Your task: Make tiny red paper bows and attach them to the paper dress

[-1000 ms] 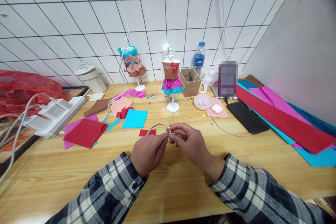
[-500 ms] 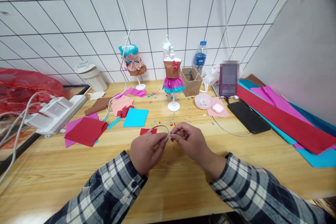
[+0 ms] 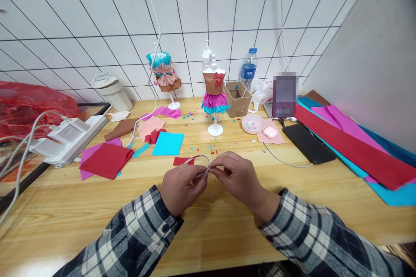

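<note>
Both my hands meet low over the wooden table [image 3: 65, 225], pinching a thin white strip [image 3: 199, 157] bent into a loop. My left hand [image 3: 182, 186] is closed on one end of the loop. My right hand [image 3: 235, 175] pinches the other end with thumb and forefinger. The loop arches up and away from my fingers. Just behind it lies a small red paper scrap [image 3: 182, 161].
Two small mannequins in paper dresses [image 3: 213, 95] [image 3: 164, 77] stand at the back by the tiled wall. Coloured paper sheets [image 3: 105, 160] lie left, long crepe rolls [image 3: 354, 147] right. A phone [image 3: 308, 143], pink bowl [image 3: 251, 124], cardboard box [image 3: 238, 99], bottle [image 3: 248, 69] and power strip [image 3: 69, 138] surround them.
My hands stay together on the loop; the right fingers have shifted slightly along the strip. The view has drifted a little.
</note>
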A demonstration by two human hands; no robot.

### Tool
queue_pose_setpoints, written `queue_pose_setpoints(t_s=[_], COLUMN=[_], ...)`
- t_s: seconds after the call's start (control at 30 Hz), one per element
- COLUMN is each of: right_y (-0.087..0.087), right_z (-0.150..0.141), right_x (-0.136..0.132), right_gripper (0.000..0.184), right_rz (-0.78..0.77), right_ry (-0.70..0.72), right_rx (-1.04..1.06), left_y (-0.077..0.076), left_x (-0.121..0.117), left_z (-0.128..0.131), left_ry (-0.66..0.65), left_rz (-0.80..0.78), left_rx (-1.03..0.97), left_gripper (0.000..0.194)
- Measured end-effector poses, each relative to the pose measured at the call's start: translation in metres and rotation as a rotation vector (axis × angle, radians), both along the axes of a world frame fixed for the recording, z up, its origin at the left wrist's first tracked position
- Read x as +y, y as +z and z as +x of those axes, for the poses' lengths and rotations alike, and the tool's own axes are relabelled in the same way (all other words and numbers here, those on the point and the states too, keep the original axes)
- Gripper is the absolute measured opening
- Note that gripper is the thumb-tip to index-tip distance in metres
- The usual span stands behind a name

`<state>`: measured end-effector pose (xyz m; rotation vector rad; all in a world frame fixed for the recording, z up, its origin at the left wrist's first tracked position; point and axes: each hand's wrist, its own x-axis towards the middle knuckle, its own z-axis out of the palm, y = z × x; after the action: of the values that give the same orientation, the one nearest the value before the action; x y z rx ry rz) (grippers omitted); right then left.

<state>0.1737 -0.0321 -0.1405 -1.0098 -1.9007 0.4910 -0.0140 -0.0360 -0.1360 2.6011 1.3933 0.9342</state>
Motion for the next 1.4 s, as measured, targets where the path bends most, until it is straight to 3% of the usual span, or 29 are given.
queue_pose_setpoints(t_s=[0.17,0.3,0.43,0.53,0.7,0.83,1.0,1.07,1.17,1.2,1.27,1.33,1.4], right_y=[0.003,0.006,0.011,0.012,0.005,0.000,0.001,0.001,0.001,0.000,0.000,0.000,0.000], right_z=[0.001,0.000,0.000,0.002,0.009,0.009,0.007,0.007,0.006,0.006,0.004,0.002,0.000], right_x=[0.000,-0.001,-0.007,-0.006,0.011,0.017,0.016,0.017,0.017,0.017,0.016,0.014,0.012], right_gripper=[0.007,0.008,0.008,0.007,0.007,0.009,0.010,0.009,0.009,0.010,0.010,0.009,0.008], right_rz=[0.051,0.072,0.171,0.199,-0.141,-0.285,-0.267,-0.299,-0.369,-0.388,-0.408,-0.408,-0.399], right_ry=[0.076,0.181,0.243,0.237,0.076,0.016,0.041,0.038,0.041,0.047,0.063,0.078,0.087], right_rx=[-0.155,-0.248,-0.130,0.047,0.128,0.092,0.039,0.035,0.032,0.025,0.002,-0.024,-0.040], left_y=[0.002,0.006,0.009,0.012,0.015,0.002,-0.013,-0.012,-0.003,0.002,0.010,0.015,0.016], left_x=[-0.001,-0.008,-0.009,0.003,0.043,0.061,0.064,0.063,0.056,0.053,0.044,0.034,0.024], left_z=[0.001,0.006,0.005,-0.013,-0.066,-0.088,-0.088,-0.085,-0.072,-0.066,-0.050,-0.033,-0.019], left_ry=[0.017,-0.021,-0.062,0.032,0.115,0.166,0.204,0.272,0.389,0.341,0.117,-0.067,-0.131], left_rz=[-0.033,-0.216,-0.367,-0.249,0.092,0.029,-0.103,-0.101,-0.050,-0.074,-0.235,-0.407,-0.467], left_rx=[-0.041,-0.268,-0.497,-0.577,-0.053,0.192,0.234,0.229,0.158,0.104,-0.033,-0.111,-0.130], left_gripper=[0.018,0.016,0.021,0.023,0.021,0.033,0.027,0.028,0.045,0.042,0.034,0.040,0.038])
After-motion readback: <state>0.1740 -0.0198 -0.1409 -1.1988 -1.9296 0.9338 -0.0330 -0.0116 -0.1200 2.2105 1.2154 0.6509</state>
